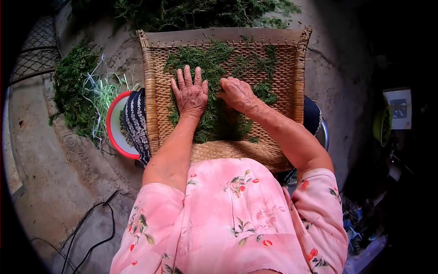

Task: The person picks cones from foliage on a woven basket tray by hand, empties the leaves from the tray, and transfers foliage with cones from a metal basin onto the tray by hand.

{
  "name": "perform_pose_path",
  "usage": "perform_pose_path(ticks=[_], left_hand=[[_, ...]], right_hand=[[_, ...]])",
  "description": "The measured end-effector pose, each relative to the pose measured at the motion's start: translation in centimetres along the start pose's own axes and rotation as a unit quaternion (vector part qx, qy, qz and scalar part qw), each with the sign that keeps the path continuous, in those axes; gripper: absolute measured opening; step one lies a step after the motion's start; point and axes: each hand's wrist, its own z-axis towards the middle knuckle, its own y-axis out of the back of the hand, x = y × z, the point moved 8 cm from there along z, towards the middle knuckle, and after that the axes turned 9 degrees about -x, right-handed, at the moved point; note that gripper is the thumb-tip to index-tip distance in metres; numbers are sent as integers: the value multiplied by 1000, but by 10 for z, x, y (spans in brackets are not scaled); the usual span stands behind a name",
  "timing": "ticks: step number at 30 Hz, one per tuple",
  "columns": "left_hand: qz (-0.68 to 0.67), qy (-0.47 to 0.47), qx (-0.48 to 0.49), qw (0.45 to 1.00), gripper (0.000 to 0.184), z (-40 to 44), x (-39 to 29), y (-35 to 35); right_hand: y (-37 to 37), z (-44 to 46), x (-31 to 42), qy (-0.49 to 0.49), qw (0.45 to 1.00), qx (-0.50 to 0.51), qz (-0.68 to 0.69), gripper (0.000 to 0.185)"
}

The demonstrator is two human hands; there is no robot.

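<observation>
A woven basket tray (285, 59) lies across my lap, with green feathery sprigs (214, 57) spread over its left and middle parts. Flat on the sprigs, left of centre, rests my left hand (189, 93), its fingers stretched out and apart. My right hand (237, 93) is just to the right of it, fingers curled into a pinch at the edge of the greens; whatever is between the fingertips is too small to make out. Smaller sprigs (264, 92) lie to the right of my right hand.
A red-rimmed bowl (110, 123) stands left of the tray, near pale plastic strips (102, 91) and a heap of greens (73, 86). More greens (182, 13) lie beyond the tray. A black cable (112, 223) crosses the floor; a green container (382, 125) is at right.
</observation>
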Motion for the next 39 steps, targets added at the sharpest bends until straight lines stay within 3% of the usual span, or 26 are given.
perform_pose_path(ticks=[2, 6, 8, 9, 10, 12, 15, 16, 19, 20, 21, 22, 23, 26, 30, 32, 34, 37, 38, 39], left_hand=[[1, 1, -1, 1000, 48, 0, 1, 0], [0, 2, 4, 1000, 47, 1, 0, 1], [1, 2, 9, 1000, 48, 0, 0, 2], [-1, 3, 14, 1000, 48, 0, 0, 2], [-3, 4, 17, 1000, 48, 1, 0, 2], [3, 3, 16, 1000, 48, 0, 0, 0], [9, -9, -16, 1000, 47, 2, -1, 3], [9, -10, -14, 1000, 47, 0, -1, 1], [8, -1, 8, 1000, 48, 0, -1, 1], [11, -1, 6, 1000, 47, 1, -1, 2], [10, -2, 5, 1000, 47, 0, -1, 2], [9, -3, 2, 1000, 47, 1, -1, 2], [9, -4, 3, 1000, 47, 1, -1, 2], [13, -4, 5, 1000, 47, 1, -1, 1], [13, -3, 3, 1000, 47, 1, -2, 2], [12, -2, 5, 1000, 47, 1, -1, 2], [9, -3, -3, 1000, 47, 0, -1, 2], [15, -3, 0, 1000, 47, 1, -1, 2], [14, -4, 1, 1000, 47, 1, -2, 2], [17, -3, 1, 1000, 47, 1, -2, 2]], right_hand=[[4, 7, -4, -15, 1000, 6, 2, 21], [20, 15, -17, -62, 973, 58, 215, 26], [14, 8, -24, -164, 839, 154, 495, 24], [16, 8, -19, -177, 736, 184, 627, 15], [28, 10, -11, -130, 655, 167, 725, 14], [44, 11, -2, -111, 613, 131, 771, 13], [47, 12, 2, -128, 595, 126, 784, 14], [47, 12, 1, -129, 593, 125, 785, 14], [44, 8, -9, -180, 718, 110, 663, 16], [39, 7, -11, -184, 716, 111, 664, 16], [40, 12, -15, -100, 864, 85, 485, 18], [40, 15, -14, -9, 960, 54, 276, 21], [34, 14, -8, 29, 982, 58, 175, 21], [13, 3, -1, 40, 992, 117, 21, 22], [4, 3, 0, 29, 988, 151, 14, 21], [8, 14, -7, 105, 980, 96, 142, 21], [19, 10, -18, -112, 890, 181, 403, 22], [42, 15, -15, -81, 770, 130, 619, 19], [44, 14, -15, -82, 770, 130, 619, 19], [42, 11, -16, -93, 811, 149, 558, 23]])
